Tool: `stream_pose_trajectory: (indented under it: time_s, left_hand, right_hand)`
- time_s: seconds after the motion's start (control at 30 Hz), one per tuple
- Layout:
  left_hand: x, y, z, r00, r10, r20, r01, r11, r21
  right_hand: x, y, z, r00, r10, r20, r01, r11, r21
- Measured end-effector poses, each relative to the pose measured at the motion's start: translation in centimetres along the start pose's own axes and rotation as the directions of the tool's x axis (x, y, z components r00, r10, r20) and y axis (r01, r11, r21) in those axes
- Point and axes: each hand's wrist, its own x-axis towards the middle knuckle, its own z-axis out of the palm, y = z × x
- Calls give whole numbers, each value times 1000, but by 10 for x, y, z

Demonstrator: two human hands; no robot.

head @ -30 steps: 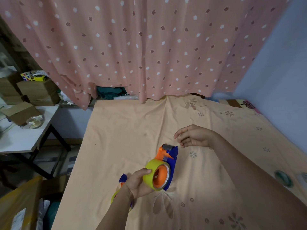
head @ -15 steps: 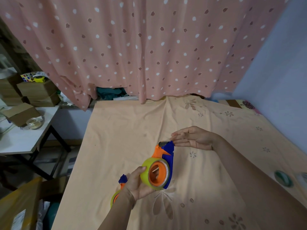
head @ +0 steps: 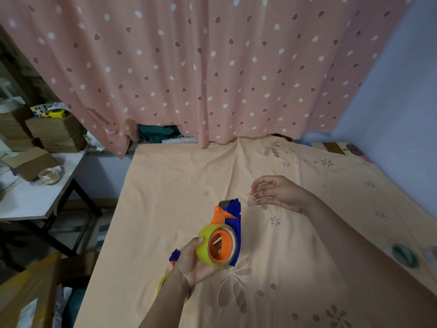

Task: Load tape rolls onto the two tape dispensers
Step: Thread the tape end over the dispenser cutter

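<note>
My left hand [head: 191, 261] holds a blue tape dispenser [head: 234, 223] above the bed, thumb on the yellow-tinted tape roll [head: 204, 245] that sits on its orange hub. The dispenser's cutter end [head: 227, 203] points away from me. My right hand [head: 274, 191] hovers just right of the cutter, fingertips pinched on a short clear tape strip [head: 250, 201] that hangs loose. A second dispenser [head: 175, 255] lies under my left wrist, mostly hidden; only a blue tip and a yellow roll edge show.
A peach floral sheet [head: 165, 197] covers the bed. A green tape roll [head: 404, 255] lies at the right edge. A dotted pink curtain [head: 212, 67] hangs behind. To the left stands a white table [head: 30, 200] with cardboard boxes and a clear tape roll [head: 49, 176].
My right hand has pulled back to the right from the cutter, now with a short strip of tape in its fingertips. The dispenser has tilted slightly in my left hand.
</note>
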Motion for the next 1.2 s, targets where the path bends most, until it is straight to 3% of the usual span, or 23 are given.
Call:
stream_pose_trajectory:
  time_s: [0.13,0.37,0.8,0.9,1.1,1.2]
  left_hand:
    - [0,0,0,1000,-5,-20,4,1000,-29]
    - [-1,0,2,999,-17,-34,15,999,-52]
    - [-4,-1,4,999,-8,-54,5,999,-54]
    - [-4,-2,3,998,-5,-57,3,999,-44]
    - [-5,-2,5,999,-2,-51,0,999,-47]
    - [-5,-2,5,999,0,-53,-2,999,-46]
  right_hand:
    - [1,12,6,994,-24,-108,20,999,-36]
    - [4,33,11,989,-17,-146,16,1000,-3]
    - [-1,79,25,989,55,-135,-80,980,-181]
    - [-2,84,28,981,63,-185,-96,980,-177]
    - [-4,91,27,934,182,-308,-236,960,-148]
    - [-4,93,26,924,234,-302,-290,944,-157]
